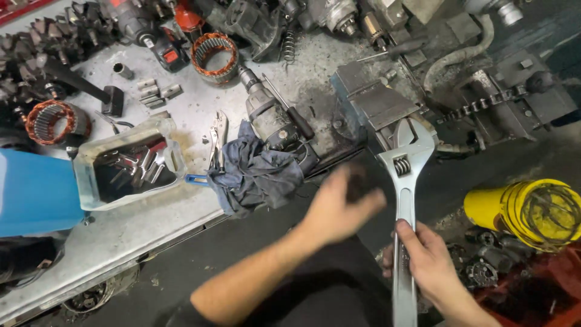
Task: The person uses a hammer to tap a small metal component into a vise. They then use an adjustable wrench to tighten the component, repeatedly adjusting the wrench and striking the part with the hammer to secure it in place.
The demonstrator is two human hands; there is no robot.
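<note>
My right hand (426, 260) grips the handle of a large silver adjustable wrench (404, 181), whose open jaw points up toward a grey bench vise (378, 103). My left hand (339, 206) is blurred and curled around a small dark object (357, 184), just left of the wrench shaft. The hand hovers in front of the workbench edge, near a crumpled dark blue rag (257, 175). What the dark object is cannot be made out.
The metal workbench (121, 224) holds a tray of tools (127, 163), locking pliers (218, 139), an electric drill (269, 115), copper-wound stators (215, 57) and a blue container (33, 194). A yellow cylinder (526, 209) and motor parts lie at the right.
</note>
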